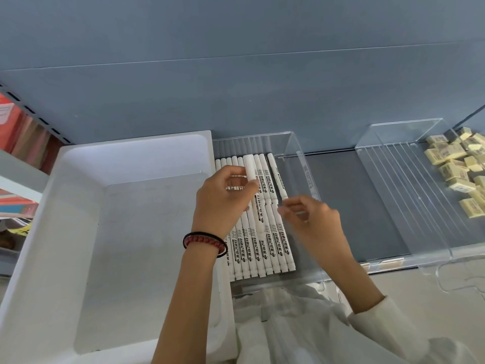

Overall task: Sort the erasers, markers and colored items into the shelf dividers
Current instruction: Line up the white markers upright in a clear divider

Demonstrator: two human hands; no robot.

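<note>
Hands first: left hand [223, 203] curls round one white marker [249, 166], thumb pressed on the barrel, over the far row. Right hand [312, 222] pinches the near end of a tilted marker [277, 174] in its fingertips; it's blurred, so the exact grip is unclear. Markers look light, stiff, smooth plastic, so probably slippery and quick to roll. Best taken mid-barrel or at an end and laid parallel to the neighbours. Both are in the clear tray [304, 169], which holds marker rows [262, 248] packed side by side, one far and one near, with free space along its right side. Just beside it on the left is a white bin [131, 153]; no items visible inside. Well to the right is a second clear tray [388, 143] with ribbed floor. Yellow erasers [454, 164] lie piled loose in its right part; its left part shows none.
</note>
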